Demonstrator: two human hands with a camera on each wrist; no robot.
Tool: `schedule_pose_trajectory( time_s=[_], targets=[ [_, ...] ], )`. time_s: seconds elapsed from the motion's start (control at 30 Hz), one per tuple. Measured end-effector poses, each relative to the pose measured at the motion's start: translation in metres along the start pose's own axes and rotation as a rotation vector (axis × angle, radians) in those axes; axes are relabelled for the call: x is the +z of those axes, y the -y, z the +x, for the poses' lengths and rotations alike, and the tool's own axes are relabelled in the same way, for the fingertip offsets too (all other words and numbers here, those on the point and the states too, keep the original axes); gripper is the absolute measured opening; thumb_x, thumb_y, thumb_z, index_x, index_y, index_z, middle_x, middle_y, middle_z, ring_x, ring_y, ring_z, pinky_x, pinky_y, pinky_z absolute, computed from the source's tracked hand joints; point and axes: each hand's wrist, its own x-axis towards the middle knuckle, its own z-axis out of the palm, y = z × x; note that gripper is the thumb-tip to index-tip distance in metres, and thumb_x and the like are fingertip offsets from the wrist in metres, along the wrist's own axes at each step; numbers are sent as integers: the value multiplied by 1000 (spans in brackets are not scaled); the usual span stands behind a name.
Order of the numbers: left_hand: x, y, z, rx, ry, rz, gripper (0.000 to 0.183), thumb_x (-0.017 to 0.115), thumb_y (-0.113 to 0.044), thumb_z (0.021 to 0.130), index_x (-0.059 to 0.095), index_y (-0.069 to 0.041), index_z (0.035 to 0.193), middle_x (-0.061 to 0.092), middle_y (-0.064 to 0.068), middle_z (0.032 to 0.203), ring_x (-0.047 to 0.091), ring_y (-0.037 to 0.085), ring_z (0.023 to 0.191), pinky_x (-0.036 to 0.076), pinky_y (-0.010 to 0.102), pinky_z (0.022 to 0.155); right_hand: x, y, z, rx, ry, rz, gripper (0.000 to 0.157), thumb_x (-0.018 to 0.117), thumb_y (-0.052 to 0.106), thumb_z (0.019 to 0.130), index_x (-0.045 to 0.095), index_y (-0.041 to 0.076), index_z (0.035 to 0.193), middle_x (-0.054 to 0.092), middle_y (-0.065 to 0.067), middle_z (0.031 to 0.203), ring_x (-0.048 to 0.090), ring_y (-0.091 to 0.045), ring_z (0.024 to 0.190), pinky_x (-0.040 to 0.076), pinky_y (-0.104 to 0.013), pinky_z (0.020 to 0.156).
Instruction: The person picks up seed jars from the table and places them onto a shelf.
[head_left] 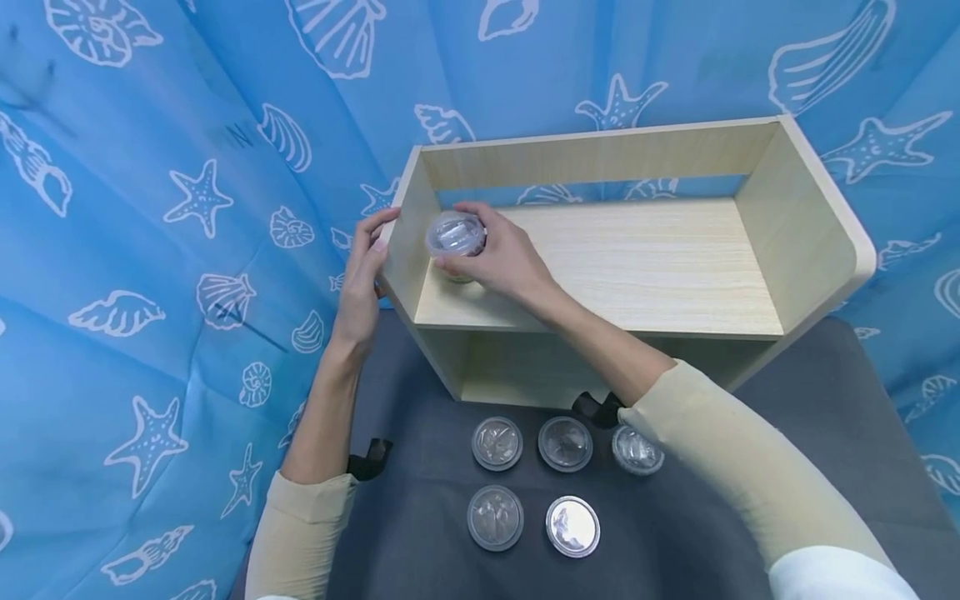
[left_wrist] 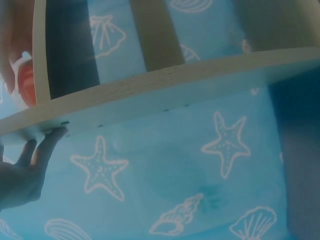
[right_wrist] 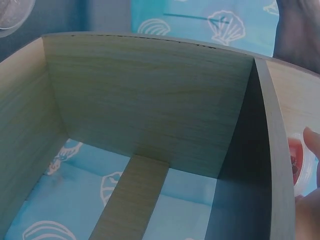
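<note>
My right hand (head_left: 506, 258) grips a small round plastic jar (head_left: 456, 234) with a clear lid, thumb and fingers around its sides. The jar is at the left end of the upper board of a pale wooden shelf unit (head_left: 637, 267). In the right wrist view, red contents show through the jar (right_wrist: 296, 162), partly hidden by the hand and a board. My left hand (head_left: 360, 287) touches the unit's left side panel from outside. In the left wrist view, its extended fingers (left_wrist: 47, 145) meet the panel's outer face.
Several lidded round containers stand on the grey cloth before the unit, among them a front left one (head_left: 495, 518) and a shiny-topped one (head_left: 573, 527). The unit's lower compartment (head_left: 517, 371) faces me. A blue shell-patterned curtain (head_left: 225, 208) hangs behind and left.
</note>
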Motion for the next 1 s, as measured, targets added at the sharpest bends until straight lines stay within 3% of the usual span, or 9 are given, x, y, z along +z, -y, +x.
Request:
schedule_pose_trajectory(
  time_s=[0.53, 1.0],
  targets=[
    [3, 0, -1, 0, -2, 13, 48, 33, -33, 101, 42, -19, 146, 43, 7, 141, 45, 28, 119, 40, 51, 88, 4, -3, -6, -41, -51, -18, 82, 81, 39, 82, 43, 14, 149, 57, -6, 137, 59, -18, 115, 49, -34, 90],
    [1, 0, -1, 3, -3, -5, 47, 32, -31, 102, 42, -18, 146, 45, 7, 138, 46, 27, 116, 43, 48, 86, -3, -2, -11, -24, -38, -9, 96, 85, 41, 77, 34, 15, 154, 52, -8, 140, 60, -21, 115, 48, -35, 93]
  ],
)
